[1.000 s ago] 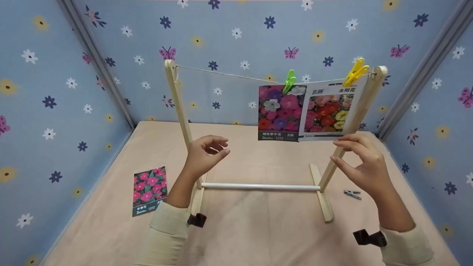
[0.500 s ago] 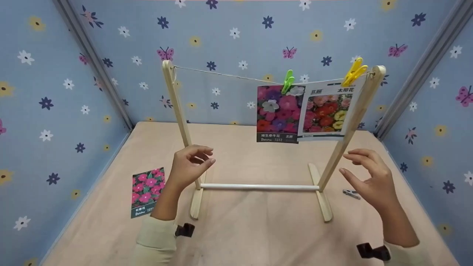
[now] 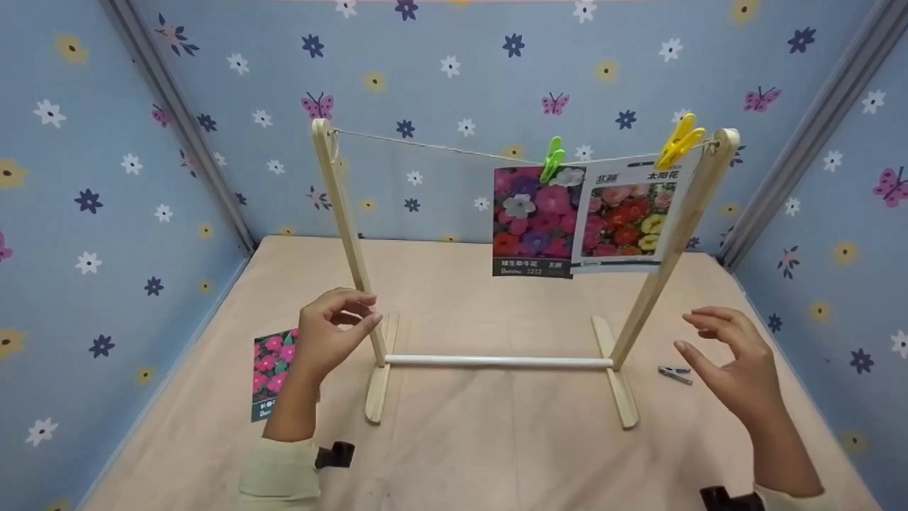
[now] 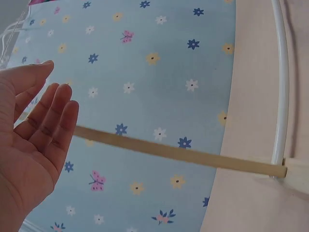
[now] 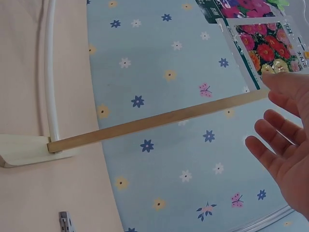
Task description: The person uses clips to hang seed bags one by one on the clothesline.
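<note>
My left hand point(image 3: 332, 333) hovers beside the left post, fingers loosely bent around nothing. Below it, partly hidden by that wrist and hand, a pink-flower seed packet point(image 3: 268, 369) lies on the table. My right hand point(image 3: 734, 365) hangs in the air right of the right post, also holding nothing, near a small silver clip point(image 3: 674, 375) on the table. From the string point(image 3: 425, 145) of the wooden rack hang two seed packets: a dark-edged one point(image 3: 532, 227) under a green clothespin point(image 3: 553, 160), and a white-edged one point(image 3: 624, 220) under a yellow clothespin point(image 3: 681, 142).
The rack's left post point(image 3: 345, 220) and right post point(image 3: 684, 248) rise from wooden feet, joined low down by a white rod point(image 3: 496, 361). Blue flowered walls point(image 3: 454, 99) enclose the pale pink table point(image 3: 489, 440) at the back and sides.
Both hands have moved down and apart, the left one leftward over the lying packet, the right one away from the hanging white-edged packet. The packets and rack stay in place.
</note>
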A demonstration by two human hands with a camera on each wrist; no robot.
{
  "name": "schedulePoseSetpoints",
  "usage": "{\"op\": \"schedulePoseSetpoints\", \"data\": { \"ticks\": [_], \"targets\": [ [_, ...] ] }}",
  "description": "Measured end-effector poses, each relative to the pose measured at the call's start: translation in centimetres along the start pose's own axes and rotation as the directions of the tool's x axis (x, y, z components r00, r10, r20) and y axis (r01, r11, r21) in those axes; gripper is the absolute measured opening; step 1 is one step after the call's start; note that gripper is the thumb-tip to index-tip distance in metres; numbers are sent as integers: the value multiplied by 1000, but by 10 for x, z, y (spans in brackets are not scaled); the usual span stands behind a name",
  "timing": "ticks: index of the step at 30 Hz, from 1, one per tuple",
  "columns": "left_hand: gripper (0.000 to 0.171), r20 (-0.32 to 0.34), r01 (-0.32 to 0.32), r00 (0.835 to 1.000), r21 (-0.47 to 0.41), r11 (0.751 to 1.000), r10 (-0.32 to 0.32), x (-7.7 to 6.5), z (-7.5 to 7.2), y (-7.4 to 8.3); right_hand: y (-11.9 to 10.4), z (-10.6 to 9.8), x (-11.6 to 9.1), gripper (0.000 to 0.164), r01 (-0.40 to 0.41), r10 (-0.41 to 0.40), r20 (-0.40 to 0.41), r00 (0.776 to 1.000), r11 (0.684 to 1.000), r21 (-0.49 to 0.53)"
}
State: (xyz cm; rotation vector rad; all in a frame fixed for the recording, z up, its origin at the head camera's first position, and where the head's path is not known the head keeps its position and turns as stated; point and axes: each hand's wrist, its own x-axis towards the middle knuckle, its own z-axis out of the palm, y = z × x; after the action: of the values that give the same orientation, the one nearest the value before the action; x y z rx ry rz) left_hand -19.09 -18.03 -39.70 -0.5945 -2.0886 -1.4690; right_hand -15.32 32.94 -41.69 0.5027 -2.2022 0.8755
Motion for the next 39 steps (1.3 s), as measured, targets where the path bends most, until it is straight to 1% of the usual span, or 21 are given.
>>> {"op": "schedulePoseSetpoints", "data": {
  "ticks": [9,13,15,19,21,25,28,29,31,35,39],
  "targets": [
    [20,-78,58,995,29,998,-55,-12,-21,-11,11,-8,-13,43,-117,117,0,993,993,10],
    [21,-104,108,989,34,994,-104,-17,-29,-14,17,-10,-18,41,-144,144,2,990,990,0],
    [21,-116,141,984,39,989,-135,-20,-33,-16,19,-10,-21,40,-170,170,1,985,985,-8],
    [21,-143,206,970,54,977,-196,-26,-40,-20,24,-11,-25,38,-230,230,1,973,973,-11],
    [21,-160,236,962,66,970,-223,-29,-44,-25,26,-11,-28,37,-257,257,-2,966,966,-15],
    [20,-189,285,945,68,956,-268,-36,-51,-51,30,-11,-32,35,-296,296,-3,955,955,-24],
    [20,-202,311,933,45,949,-296,-42,-58,-71,33,-10,-36,34,-319,319,-2,948,947,-16],
    [20,-207,322,929,46,946,-306,-44,-60,-76,35,-10,-37,34,-326,326,-1,945,945,-14],
    [21,-217,351,918,51,935,-333,-48,-63,-80,38,-10,-39,34,-334,334,-1,943,943,-13],
    [25,-234,391,897,23,920,-375,-54,-67,-87,45,-9,-42,34,-345,345,-4,939,939,-9],
    [26,-252,411,881,-13,912,-400,-59,-71,-92,51,-8,-46,34,-353,353,-3,935,935,6]
  ]
}}
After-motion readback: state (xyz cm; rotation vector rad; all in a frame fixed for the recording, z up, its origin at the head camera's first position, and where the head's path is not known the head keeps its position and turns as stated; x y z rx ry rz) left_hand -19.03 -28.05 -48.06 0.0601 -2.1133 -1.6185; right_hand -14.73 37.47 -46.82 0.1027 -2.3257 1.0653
